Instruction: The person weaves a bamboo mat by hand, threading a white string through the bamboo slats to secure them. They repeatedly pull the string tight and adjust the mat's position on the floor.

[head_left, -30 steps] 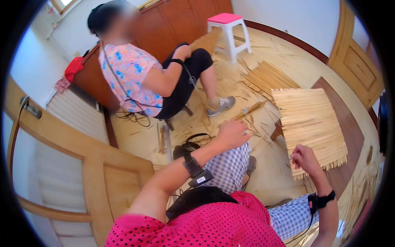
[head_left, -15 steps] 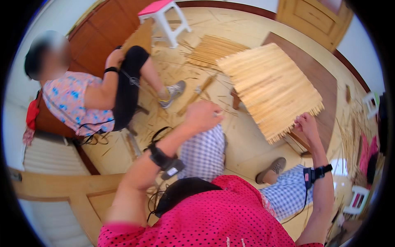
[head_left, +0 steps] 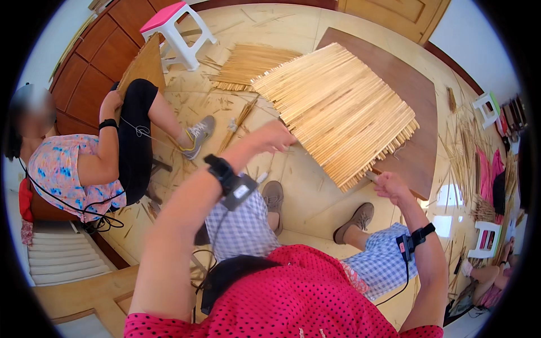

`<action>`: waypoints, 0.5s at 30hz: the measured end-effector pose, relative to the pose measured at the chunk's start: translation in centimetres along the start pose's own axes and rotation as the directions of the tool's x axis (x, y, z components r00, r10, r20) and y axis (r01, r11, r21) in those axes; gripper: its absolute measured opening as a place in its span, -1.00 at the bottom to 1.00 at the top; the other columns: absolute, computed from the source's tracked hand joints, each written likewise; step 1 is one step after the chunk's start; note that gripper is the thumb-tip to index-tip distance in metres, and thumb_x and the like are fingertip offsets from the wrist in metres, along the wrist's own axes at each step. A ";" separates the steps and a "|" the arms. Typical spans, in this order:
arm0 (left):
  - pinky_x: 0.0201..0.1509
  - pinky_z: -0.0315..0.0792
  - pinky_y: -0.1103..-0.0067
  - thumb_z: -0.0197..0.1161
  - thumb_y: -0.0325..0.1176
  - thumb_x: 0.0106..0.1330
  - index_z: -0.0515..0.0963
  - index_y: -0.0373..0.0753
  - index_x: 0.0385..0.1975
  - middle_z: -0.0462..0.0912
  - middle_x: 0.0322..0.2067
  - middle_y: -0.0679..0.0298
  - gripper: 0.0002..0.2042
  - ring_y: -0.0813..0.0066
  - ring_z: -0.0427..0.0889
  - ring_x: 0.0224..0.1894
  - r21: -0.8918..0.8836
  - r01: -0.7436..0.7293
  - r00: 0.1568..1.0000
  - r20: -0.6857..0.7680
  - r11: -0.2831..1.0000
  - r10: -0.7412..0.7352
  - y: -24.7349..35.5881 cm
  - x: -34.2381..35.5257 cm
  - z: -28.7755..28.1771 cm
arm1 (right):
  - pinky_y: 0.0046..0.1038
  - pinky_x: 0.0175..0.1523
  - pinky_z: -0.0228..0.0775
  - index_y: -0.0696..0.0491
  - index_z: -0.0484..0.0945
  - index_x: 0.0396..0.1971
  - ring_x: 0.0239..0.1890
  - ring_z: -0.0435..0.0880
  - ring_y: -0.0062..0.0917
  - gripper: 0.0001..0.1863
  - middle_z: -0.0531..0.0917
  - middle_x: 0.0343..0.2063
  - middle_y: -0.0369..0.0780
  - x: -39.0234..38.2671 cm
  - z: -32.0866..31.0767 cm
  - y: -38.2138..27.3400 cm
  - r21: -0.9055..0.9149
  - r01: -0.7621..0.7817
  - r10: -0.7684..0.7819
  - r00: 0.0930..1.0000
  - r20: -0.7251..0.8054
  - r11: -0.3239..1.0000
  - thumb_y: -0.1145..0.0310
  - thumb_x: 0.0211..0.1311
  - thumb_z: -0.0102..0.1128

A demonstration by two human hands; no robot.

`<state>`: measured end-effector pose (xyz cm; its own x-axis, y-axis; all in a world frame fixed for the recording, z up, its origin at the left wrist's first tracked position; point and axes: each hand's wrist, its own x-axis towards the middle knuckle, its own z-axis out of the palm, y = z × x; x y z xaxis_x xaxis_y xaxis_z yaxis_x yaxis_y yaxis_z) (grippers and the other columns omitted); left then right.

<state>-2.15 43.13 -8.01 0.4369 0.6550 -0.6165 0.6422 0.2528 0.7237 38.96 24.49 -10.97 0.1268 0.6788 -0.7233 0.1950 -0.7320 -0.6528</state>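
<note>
Head view: two hands at a woven mat of pale bamboo strips (head_left: 341,107) lying on a dark brown wooden board (head_left: 414,96).

Left hand (head_left: 275,137) touches the mat's near-left edge, fingers curled; whether they grip it I cannot tell. Right hand (head_left: 390,185) sits at the mat's near corner, fingers closed around a small tool handle. Loose bamboo strips (head_left: 248,62) lie on the floor beyond; a seated person in a floral top (head_left: 62,169) is at left, near a white stool with pink seat (head_left: 174,25).
</note>
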 end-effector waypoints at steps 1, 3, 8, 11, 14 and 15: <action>-0.35 0.56 0.44 0.35 -0.12 0.20 0.57 -0.31 -0.09 0.65 -0.29 0.14 -0.59 0.34 0.66 -0.36 0.003 0.091 0.996 0.018 0.996 -0.091 0.8 0.5 1.9 | -0.40 -0.19 0.52 -0.02 0.48 -0.37 -0.27 0.65 -0.46 -0.80 0.61 -0.36 -0.28 -0.4 1.0 -0.2 0.073 -0.036 0.038 0.999 -0.022 0.997 0.22 0.31 0.30; -0.20 0.59 0.26 0.30 -0.08 0.24 0.43 -0.26 0.12 0.61 -0.10 0.05 -0.48 0.15 0.67 -0.20 -0.149 0.160 0.986 0.078 0.976 -0.149 0.7 1.8 4.9 | -0.37 -0.12 0.52 -0.03 0.49 -0.32 -0.20 0.64 -0.41 -0.82 0.61 -0.29 -0.26 0.4 1.8 -0.2 0.206 -0.064 0.061 0.998 0.023 0.976 0.23 0.32 0.29; 0.00 0.54 0.11 0.28 -0.02 0.33 0.33 -0.26 0.25 0.55 0.02 0.01 -0.39 0.06 0.63 -0.04 -0.473 0.246 0.966 0.049 0.846 -0.254 0.3 4.2 9.9 | -0.23 0.07 0.50 -0.03 0.48 -0.24 -0.05 0.60 -0.30 -0.82 0.59 -0.18 -0.25 2.0 3.8 -1.0 0.311 -0.055 0.050 0.998 0.026 0.949 0.24 0.33 0.27; 0.01 0.56 0.16 0.28 -0.02 0.34 0.36 -0.21 0.23 0.58 0.00 0.05 -0.43 0.10 0.64 -0.04 -0.763 0.038 0.986 -0.076 0.645 -0.148 -0.9 4.7 11.1 | -0.21 0.00 0.56 -0.03 0.49 -0.27 -0.12 0.64 -0.27 -0.84 0.60 -0.25 -0.24 2.3 4.4 -2.2 0.316 -0.046 0.044 0.999 0.013 0.948 0.27 0.32 0.27; 0.01 0.58 0.24 0.29 -0.01 0.34 0.37 -0.17 0.21 0.61 -0.02 0.13 -0.46 0.18 0.64 -0.02 -0.866 -0.012 0.951 -0.165 0.500 -0.263 1.6 3.7 10.0 | -0.23 0.03 0.54 0.01 0.49 -0.27 -0.07 0.64 -0.29 -0.85 0.60 -0.24 -0.24 0.3 5.4 -4.3 0.388 -0.001 -0.012 0.999 0.030 0.922 0.28 0.34 0.25; 0.00 0.59 0.28 0.29 -0.02 0.34 0.39 -0.16 0.19 0.62 -0.03 0.16 -0.48 0.24 0.64 -0.03 -0.874 -0.043 0.958 -0.174 0.485 -0.229 2.3 3.4 9.3 | -0.24 0.05 0.54 0.02 0.49 -0.27 -0.05 0.64 -0.30 -0.85 0.61 -0.24 -0.24 -0.9 5.8 -5.5 0.423 0.020 -0.039 0.999 0.037 0.906 0.28 0.35 0.24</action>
<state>6.64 39.31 -11.32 0.1615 0.6932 -0.7024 -0.2578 0.7167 0.6480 32.15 27.60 -8.04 0.0833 0.7045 -0.7048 -0.2319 -0.6741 -0.7013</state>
